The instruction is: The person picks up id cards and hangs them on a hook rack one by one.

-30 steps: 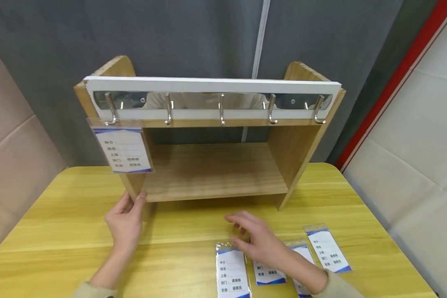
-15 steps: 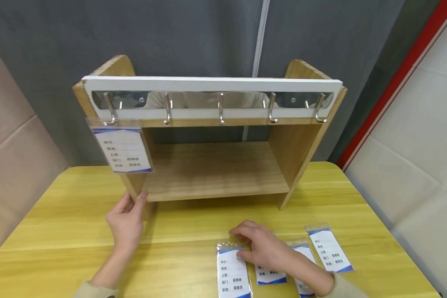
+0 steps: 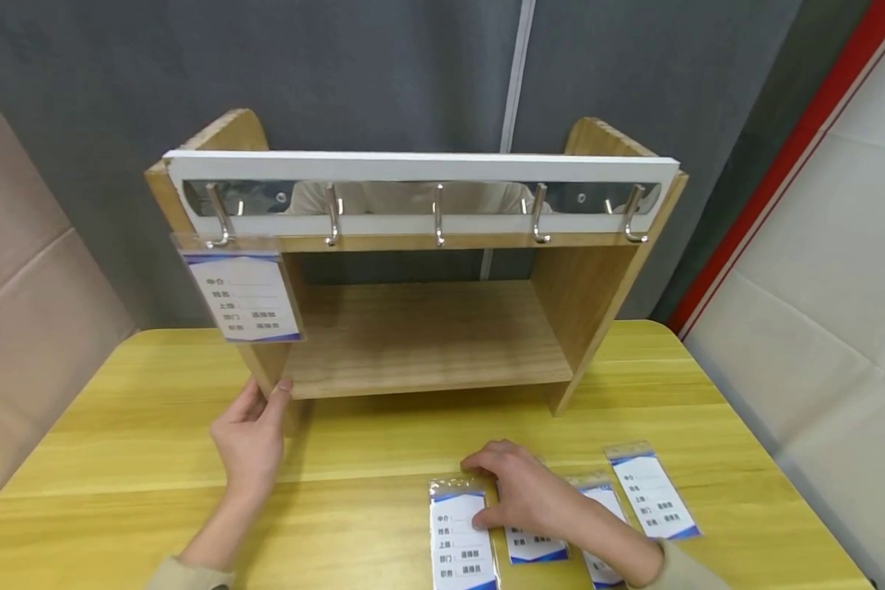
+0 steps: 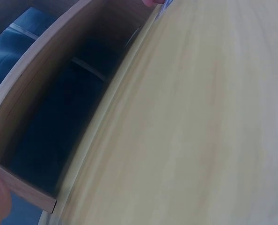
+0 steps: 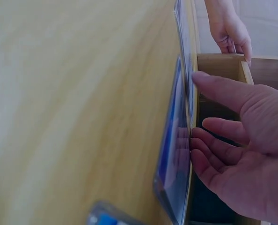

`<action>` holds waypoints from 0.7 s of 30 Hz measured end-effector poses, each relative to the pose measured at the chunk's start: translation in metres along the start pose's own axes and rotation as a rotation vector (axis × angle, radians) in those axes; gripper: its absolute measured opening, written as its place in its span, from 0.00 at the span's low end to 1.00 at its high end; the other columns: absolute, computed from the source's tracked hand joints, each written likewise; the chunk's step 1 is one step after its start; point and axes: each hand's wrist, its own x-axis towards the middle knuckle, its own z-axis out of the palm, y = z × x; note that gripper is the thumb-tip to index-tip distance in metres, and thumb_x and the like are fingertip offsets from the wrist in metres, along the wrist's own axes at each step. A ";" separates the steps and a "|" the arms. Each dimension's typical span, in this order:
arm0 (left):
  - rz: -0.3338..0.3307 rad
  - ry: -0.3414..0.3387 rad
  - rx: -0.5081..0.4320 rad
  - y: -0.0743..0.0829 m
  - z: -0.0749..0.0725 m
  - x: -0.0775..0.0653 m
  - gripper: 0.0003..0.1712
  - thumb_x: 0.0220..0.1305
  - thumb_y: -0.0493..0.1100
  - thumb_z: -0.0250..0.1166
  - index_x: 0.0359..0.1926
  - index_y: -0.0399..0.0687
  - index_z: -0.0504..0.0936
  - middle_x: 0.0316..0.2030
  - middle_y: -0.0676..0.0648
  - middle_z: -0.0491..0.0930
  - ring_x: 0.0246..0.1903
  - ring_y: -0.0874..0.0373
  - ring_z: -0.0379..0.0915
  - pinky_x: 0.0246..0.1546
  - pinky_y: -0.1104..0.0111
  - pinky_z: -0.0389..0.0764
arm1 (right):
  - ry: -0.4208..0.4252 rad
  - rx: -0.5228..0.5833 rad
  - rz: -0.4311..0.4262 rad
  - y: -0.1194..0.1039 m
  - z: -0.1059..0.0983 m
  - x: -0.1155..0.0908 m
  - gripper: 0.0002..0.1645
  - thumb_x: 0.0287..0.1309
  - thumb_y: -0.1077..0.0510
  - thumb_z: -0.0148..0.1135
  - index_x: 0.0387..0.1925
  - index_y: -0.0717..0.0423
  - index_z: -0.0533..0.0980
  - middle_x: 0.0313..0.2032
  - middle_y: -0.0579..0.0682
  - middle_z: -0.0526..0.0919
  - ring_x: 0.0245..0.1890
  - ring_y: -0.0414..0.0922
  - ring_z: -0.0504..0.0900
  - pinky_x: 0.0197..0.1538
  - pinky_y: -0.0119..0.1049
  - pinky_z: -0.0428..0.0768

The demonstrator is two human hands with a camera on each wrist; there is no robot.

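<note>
My left hand (image 3: 251,442) grips the lower left side panel of a wooden shelf (image 3: 428,336), thumb against its front edge. A clear-sleeved name badge (image 3: 245,297) hangs from the leftmost hook (image 3: 219,220). My right hand (image 3: 527,487) is bent over the badges lying on the table. Its thumb touches the right edge of the leftmost lying badge (image 3: 459,545). In the right wrist view, the fingertips (image 5: 197,157) rest at the second badge (image 5: 171,150), well apart from the thumb. My hand covers the upper part of that second badge in the head view.
Two further badges lie to the right, one partly under my forearm (image 3: 601,565) and one in full view (image 3: 654,496). The white hook rail (image 3: 428,164) spans the shelf's top front. A grey partition (image 3: 383,74) stands behind the table (image 3: 118,459).
My right hand has come down a little and to the right, and its thumb has come onto the leftmost lying badge's edge. The left hand stays on the shelf panel.
</note>
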 end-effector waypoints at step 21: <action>0.005 -0.008 0.020 0.002 0.000 -0.001 0.19 0.65 0.27 0.67 0.57 0.33 0.83 0.48 0.49 0.85 0.45 0.69 0.84 0.48 0.73 0.85 | -0.012 0.026 0.011 0.001 0.001 0.002 0.30 0.47 0.56 0.84 0.54 0.51 0.83 0.43 0.36 0.75 0.43 0.35 0.74 0.48 0.32 0.83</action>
